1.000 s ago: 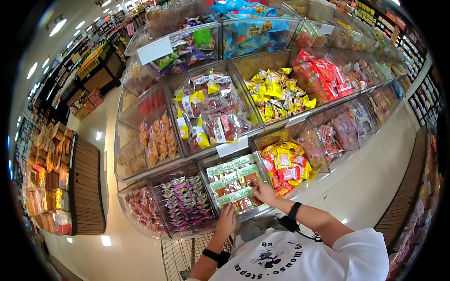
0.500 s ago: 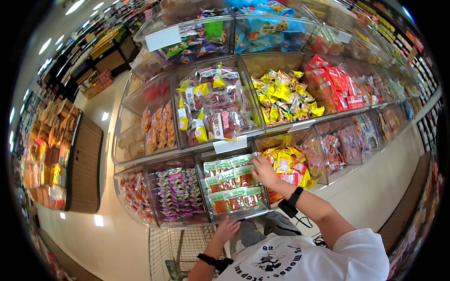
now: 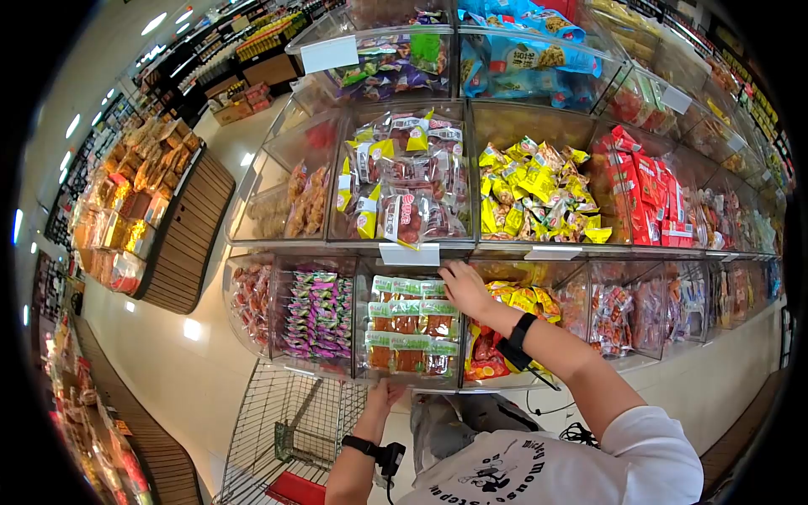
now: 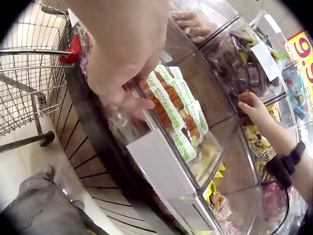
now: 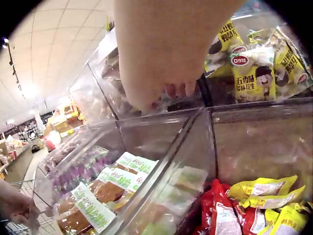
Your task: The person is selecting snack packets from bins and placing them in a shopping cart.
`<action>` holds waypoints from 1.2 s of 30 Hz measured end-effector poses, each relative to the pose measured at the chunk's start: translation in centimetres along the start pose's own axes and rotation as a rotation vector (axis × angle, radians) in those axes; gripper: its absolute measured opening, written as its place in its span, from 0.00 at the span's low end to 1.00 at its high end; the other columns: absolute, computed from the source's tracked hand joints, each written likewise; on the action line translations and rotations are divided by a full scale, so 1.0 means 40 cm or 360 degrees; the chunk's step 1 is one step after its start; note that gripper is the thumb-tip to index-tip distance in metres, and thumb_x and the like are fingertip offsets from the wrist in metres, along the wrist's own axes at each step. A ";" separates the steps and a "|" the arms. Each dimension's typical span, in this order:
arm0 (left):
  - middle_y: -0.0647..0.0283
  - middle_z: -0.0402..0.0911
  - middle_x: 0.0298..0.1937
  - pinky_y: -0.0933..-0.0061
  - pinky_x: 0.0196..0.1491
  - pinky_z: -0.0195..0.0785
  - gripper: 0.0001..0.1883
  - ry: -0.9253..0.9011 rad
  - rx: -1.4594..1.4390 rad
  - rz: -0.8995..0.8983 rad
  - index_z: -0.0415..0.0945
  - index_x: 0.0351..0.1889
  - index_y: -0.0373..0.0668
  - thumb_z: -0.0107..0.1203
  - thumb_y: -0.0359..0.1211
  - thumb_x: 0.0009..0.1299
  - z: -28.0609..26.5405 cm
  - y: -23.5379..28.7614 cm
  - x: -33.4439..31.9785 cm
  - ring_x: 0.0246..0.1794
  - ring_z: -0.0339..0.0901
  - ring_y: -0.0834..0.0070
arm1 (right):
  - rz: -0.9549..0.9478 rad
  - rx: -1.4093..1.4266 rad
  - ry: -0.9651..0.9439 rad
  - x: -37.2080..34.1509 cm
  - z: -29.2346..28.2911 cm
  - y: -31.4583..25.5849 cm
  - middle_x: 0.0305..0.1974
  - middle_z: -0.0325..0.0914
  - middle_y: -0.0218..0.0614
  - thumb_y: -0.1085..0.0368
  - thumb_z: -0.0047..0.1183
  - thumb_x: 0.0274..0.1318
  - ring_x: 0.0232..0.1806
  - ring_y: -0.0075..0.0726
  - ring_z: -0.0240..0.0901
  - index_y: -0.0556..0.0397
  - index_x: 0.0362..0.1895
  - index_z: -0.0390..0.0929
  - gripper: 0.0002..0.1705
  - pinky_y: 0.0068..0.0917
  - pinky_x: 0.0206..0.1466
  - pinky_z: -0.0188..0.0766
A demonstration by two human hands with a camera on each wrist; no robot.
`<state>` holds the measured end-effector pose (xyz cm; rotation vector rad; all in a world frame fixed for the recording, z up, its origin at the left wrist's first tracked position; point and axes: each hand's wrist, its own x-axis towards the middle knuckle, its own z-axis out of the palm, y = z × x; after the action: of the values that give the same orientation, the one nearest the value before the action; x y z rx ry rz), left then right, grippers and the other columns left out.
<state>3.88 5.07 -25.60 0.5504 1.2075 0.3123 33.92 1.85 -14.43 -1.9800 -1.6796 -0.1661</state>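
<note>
A clear plastic bin in the low front row holds rows of flat packets with green-and-white tops and brown contents. My left hand grips the bin's front edge, its thumb over the rim in the left wrist view. At the bin's back right corner is my right hand, just below a white label. In the right wrist view its bent fingers show close above the back rim, and I cannot tell whether they hold it.
Purple-wrapped snacks fill the bin on the left; red and yellow bags lie in the one on the right. Bagged dark red snacks and yellow packets sit in the tier above. A wire shopping cart stands at the lower left.
My right hand has gone from the packets to the bin's back right corner. My left hand has left the front packets, dropped below the bin, then come to its front edge.
</note>
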 end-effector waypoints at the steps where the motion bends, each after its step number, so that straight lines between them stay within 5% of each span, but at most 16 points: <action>1: 0.57 0.70 0.22 0.72 0.29 0.70 0.11 -0.0004 -0.0013 -0.0023 0.64 0.29 0.33 0.41 0.34 0.58 -0.001 -0.001 0.008 0.23 0.72 0.67 | -0.0006 -0.0011 -0.0004 0.003 0.001 0.010 0.36 0.62 0.45 0.71 0.46 0.33 0.40 0.45 0.59 0.58 0.33 0.64 0.15 0.35 0.42 0.58; 5: 0.52 0.71 0.25 0.77 0.27 0.68 0.11 0.0003 0.0061 -0.0083 0.62 0.30 0.32 0.39 0.33 0.59 -0.029 -0.009 0.037 0.20 0.69 0.70 | -0.0081 0.0142 0.0028 -0.017 -0.051 -0.011 0.33 0.64 0.45 0.70 0.45 0.33 0.38 0.45 0.60 0.57 0.31 0.65 0.13 0.35 0.40 0.59; 7: 0.50 0.71 0.26 0.79 0.26 0.67 0.11 -0.0039 0.0068 -0.0110 0.62 0.30 0.32 0.39 0.33 0.59 -0.049 -0.016 0.042 0.17 0.67 0.73 | -0.0063 0.0161 -0.0569 -0.081 -0.080 -0.087 0.27 0.66 0.42 0.69 0.43 0.34 0.33 0.44 0.63 0.56 0.28 0.65 0.11 0.34 0.35 0.62; 9: 0.51 0.71 0.25 0.81 0.24 0.66 0.10 -0.0152 -0.0014 -0.0141 0.61 0.29 0.34 0.40 0.33 0.59 -0.063 -0.022 0.064 0.14 0.63 0.75 | -0.0309 0.0075 -0.0876 -0.173 -0.080 -0.183 0.22 0.64 0.35 0.66 0.44 0.33 0.28 0.37 0.65 0.54 0.23 0.66 0.08 0.32 0.28 0.64; 10: 0.52 0.71 0.25 0.77 0.27 0.67 0.09 -0.0152 -0.0042 -0.0172 0.62 0.27 0.35 0.40 0.33 0.58 -0.062 -0.017 0.063 0.18 0.66 0.71 | -0.0710 0.0056 -0.0764 -0.244 -0.021 -0.199 0.23 0.66 0.35 0.65 0.45 0.33 0.29 0.35 0.66 0.53 0.23 0.66 0.08 0.29 0.28 0.63; 15: 0.54 0.70 0.26 0.66 0.39 0.67 0.09 -0.0287 -0.0123 -0.0326 0.63 0.27 0.36 0.42 0.34 0.57 -0.045 0.026 0.028 0.33 0.71 0.61 | -0.0366 -0.0369 -0.0918 -0.381 0.144 -0.286 0.20 0.67 0.34 0.66 0.42 0.36 0.21 0.35 0.68 0.54 0.27 0.66 0.09 0.28 0.19 0.64; 16: 0.50 0.67 0.32 0.63 0.43 0.65 0.11 -0.0216 -0.0072 -0.0310 0.60 0.31 0.35 0.42 0.34 0.57 -0.043 0.026 0.028 0.38 0.69 0.58 | -0.0264 -0.0261 -0.0684 -0.406 0.206 -0.275 0.19 0.67 0.36 0.67 0.41 0.36 0.16 0.37 0.67 0.55 0.28 0.66 0.09 0.30 0.14 0.63; 19: 0.52 0.67 0.31 0.69 0.38 0.69 0.08 -0.0060 -0.0087 -0.0355 0.59 0.23 0.36 0.41 0.32 0.58 -0.034 0.029 0.029 0.35 0.70 0.56 | -0.0219 -0.0148 -0.0860 -0.383 0.163 -0.290 0.17 0.68 0.36 0.67 0.40 0.37 0.17 0.36 0.69 0.55 0.28 0.65 0.09 0.31 0.15 0.64; 28: 0.47 0.68 0.32 0.71 0.31 0.72 0.09 -0.0228 -0.0157 -0.0568 0.57 0.25 0.33 0.38 0.32 0.59 -0.059 0.021 0.089 0.36 0.70 0.55 | -0.0333 -0.0211 -0.0927 -0.355 0.092 -0.305 0.15 0.70 0.35 0.67 0.40 0.36 0.18 0.36 0.70 0.53 0.27 0.68 0.09 0.30 0.17 0.64; 31: 0.42 0.66 0.39 0.71 0.36 0.70 0.11 -0.0305 -0.0071 -0.0423 0.56 0.32 0.37 0.38 0.36 0.60 -0.067 0.015 0.085 0.38 0.69 0.54 | 0.0008 -0.0210 -0.1027 -0.332 0.028 -0.336 0.18 0.71 0.36 0.67 0.40 0.37 0.21 0.36 0.70 0.52 0.28 0.68 0.09 0.31 0.19 0.64; 32: 0.42 0.66 0.39 0.71 0.36 0.70 0.11 -0.0332 -0.0093 -0.0459 0.56 0.32 0.37 0.39 0.36 0.60 -0.071 0.016 0.093 0.39 0.68 0.54 | -0.0136 -0.0326 -0.0669 -0.354 0.051 -0.329 0.21 0.70 0.33 0.66 0.40 0.38 0.26 0.33 0.68 0.51 0.29 0.68 0.09 0.28 0.28 0.63; 36: 0.43 0.66 0.38 0.70 0.36 0.69 0.10 -0.0240 -0.0230 -0.0584 0.58 0.30 0.37 0.41 0.35 0.60 -0.061 0.022 0.082 0.40 0.68 0.54 | -0.0040 -0.0350 -0.0851 -0.402 0.089 -0.319 0.31 0.67 0.34 0.65 0.40 0.37 0.41 0.32 0.60 0.49 0.30 0.66 0.10 0.26 0.44 0.52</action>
<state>2.73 8.03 -28.32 0.2157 1.1047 0.0436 17.50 -9.57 -20.23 -2.3096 -2.0871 0.1982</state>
